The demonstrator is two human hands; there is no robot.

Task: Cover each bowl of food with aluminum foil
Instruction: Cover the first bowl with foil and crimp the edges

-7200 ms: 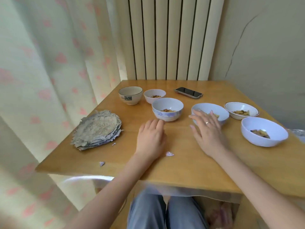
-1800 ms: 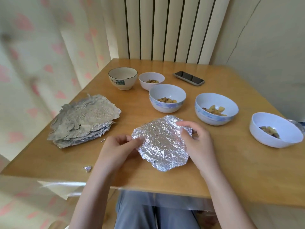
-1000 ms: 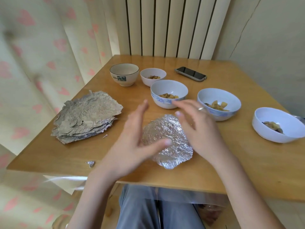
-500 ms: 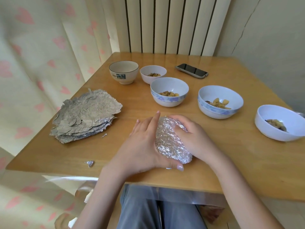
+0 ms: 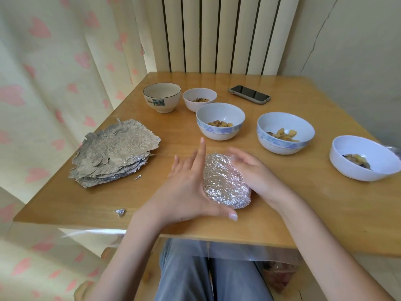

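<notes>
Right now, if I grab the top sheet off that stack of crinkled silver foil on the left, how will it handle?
The top sheet of the stack of crinkled silver foil probably lifts light and floppy, since its edges already curl and look ragged. It may tear easily. Sheets beneath could cling or shift, as the layers lie loosely fanned.

Foil-covered bowl (image 5: 225, 183) at near table (image 5: 325, 213) edge, between left hand (image 5: 186, 192) and right hand (image 5: 256, 172). Foil stack (image 5: 115, 151) left. Five open bowls behind; phone (image 5: 249, 94) farthest back.
</notes>
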